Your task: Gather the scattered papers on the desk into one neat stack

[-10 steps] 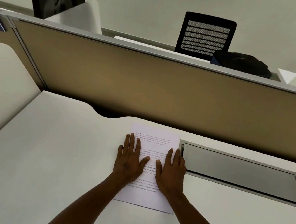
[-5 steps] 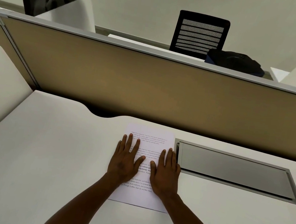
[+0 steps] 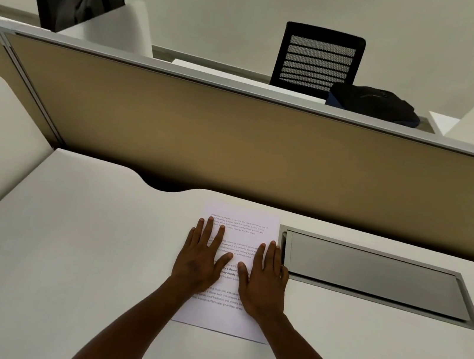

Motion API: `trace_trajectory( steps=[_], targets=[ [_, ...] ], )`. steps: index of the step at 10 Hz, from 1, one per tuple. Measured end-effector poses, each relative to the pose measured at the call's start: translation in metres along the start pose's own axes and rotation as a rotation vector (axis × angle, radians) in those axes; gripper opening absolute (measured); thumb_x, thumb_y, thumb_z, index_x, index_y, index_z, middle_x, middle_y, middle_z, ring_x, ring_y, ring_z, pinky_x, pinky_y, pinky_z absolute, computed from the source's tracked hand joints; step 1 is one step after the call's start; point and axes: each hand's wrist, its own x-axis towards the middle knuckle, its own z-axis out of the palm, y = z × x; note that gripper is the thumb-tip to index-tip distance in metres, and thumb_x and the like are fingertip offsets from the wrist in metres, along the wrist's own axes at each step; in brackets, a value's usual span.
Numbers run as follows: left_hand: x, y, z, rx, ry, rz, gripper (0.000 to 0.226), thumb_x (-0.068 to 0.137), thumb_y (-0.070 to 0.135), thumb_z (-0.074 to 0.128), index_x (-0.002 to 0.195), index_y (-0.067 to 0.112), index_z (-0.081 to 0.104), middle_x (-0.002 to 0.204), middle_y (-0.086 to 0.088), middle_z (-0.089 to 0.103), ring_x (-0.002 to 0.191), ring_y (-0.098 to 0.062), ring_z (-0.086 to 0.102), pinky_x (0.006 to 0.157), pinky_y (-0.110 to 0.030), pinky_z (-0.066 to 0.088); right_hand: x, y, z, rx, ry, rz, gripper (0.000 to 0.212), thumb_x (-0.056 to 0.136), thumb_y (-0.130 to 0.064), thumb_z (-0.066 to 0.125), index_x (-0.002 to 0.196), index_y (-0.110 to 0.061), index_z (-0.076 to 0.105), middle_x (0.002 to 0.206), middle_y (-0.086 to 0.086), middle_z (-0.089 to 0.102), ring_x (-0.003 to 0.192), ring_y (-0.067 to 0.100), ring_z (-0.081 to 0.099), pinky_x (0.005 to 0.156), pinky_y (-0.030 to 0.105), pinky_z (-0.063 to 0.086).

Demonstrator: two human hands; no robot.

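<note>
Looking down at a pale grey desk [image 3: 64, 245], we see a white stack of printed paper sheets [image 3: 226, 317] lying directly under both hands, its long axis running straight away from us toward the tan partition panel [image 3: 234, 148]. Our left hand [image 3: 199, 262] and right hand [image 3: 264, 286] lie flat on it side by side, fingers straight, gripping nothing. The right edge sits just beside a grey metal cable hatch [image 3: 370, 271], so we judge the right hand nearer for squaring that side.
</note>
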Motion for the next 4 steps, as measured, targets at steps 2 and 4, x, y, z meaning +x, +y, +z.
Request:
trace_trajectory(
  steps=[2, 4],
  targets=[
    [-0.001, 0.004, -0.009, 0.045, -0.024, 0.002, 0.081, 0.093, 0.070, 0.014, 0.159, 0.026, -0.006, 0.165, -0.005, -0.021, 0.153, -0.027, -0.018, 0.121, -0.040, -0.015, 0.000, 0.006, -0.010, -0.018, -0.067, -0.045, 0.081, 0.094, -0.065, 0.017, 0.153, -0.018, -0.014, 0.162, 0.009, -0.019, 0.150, 0.027, -0.015, 0.120, 0.043, -0.001],
    [-0.014, 0.010, -0.028, 0.053, -0.025, 0.036, 0.082, 0.092, 0.070, 0.010, 0.159, 0.027, -0.007, 0.165, -0.006, -0.022, 0.152, -0.027, -0.021, 0.123, -0.044, -0.012, -0.010, 0.005, -0.036, -0.083, -0.035, -0.163, 0.084, 0.092, -0.069, 0.017, 0.154, -0.019, -0.012, 0.160, 0.007, -0.024, 0.149, 0.028, -0.018, 0.120, 0.043, -0.004]
  ],
)
